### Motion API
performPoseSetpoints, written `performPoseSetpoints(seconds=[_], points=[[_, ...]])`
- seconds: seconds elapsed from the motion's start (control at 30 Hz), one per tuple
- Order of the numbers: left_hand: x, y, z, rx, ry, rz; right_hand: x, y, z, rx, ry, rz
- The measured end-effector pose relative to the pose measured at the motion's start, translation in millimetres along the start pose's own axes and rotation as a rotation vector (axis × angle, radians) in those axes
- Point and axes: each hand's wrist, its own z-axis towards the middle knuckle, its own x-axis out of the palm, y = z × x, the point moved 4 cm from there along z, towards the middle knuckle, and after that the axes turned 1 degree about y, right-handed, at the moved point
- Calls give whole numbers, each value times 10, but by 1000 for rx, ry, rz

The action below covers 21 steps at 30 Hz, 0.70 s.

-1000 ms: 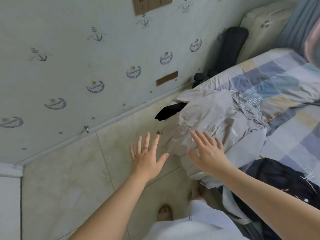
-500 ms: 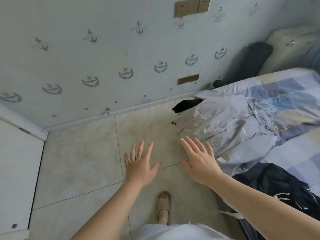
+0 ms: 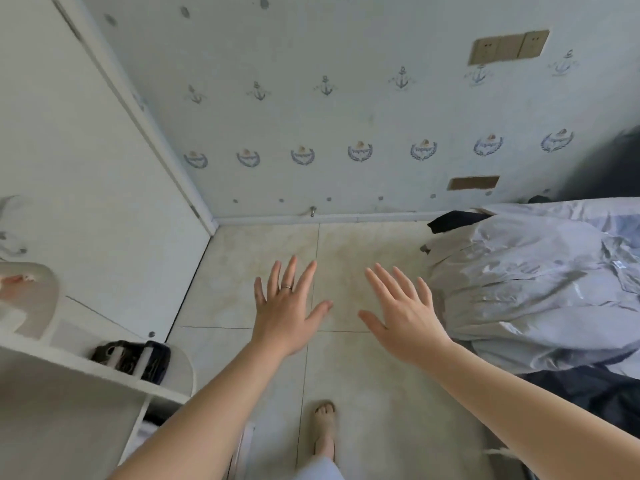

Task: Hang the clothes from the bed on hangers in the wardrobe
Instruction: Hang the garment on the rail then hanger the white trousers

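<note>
Both hands hover over the tiled floor with fingers spread and nothing in them. My left hand (image 3: 285, 311), with a ring on one finger, is at the centre. My right hand (image 3: 403, 315) is just beside it, a short way left of the clothes. A pale grey garment (image 3: 530, 289) lies crumpled over the bed's edge at the right. A dark navy garment (image 3: 588, 393) lies below it, and a black piece (image 3: 450, 221) pokes out behind the grey one. The white wardrobe side panel (image 3: 86, 168) stands at the left. No hangers are in view.
White open shelves (image 3: 104, 368) at the lower left hold a dark patterned pouch (image 3: 135, 358) and a pale rounded object (image 3: 24, 296). The anchor-patterned wall (image 3: 346, 116) runs along the far side. My sandalled foot (image 3: 325, 427) stands on the beige floor tiles (image 3: 381, 393).
The view has swung left from the bed toward the wardrobe. Both hands, still spread and holding nothing, have moved off the grey garment and now hang over the floor.
</note>
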Motion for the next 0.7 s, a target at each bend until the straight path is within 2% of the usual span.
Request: performPoseSetpoints(seconds=[0.2, 0.37, 0.6, 0.7], points=[[-891, 627, -324, -61, -196, 57, -454, 1018, 257, -190, -107, -2], [-1992, 1212, -601, -50, -408, 146, -1121, 2035, 550, -327, -314, 4], [-3804, 1925, -1191, 42, -747, 322, -2355, 3550, 750, -492, -607, -36], [-4433, 1908, -1478, 171, -872, 419, -2870, 4166, 719, -582, -745, -55]])
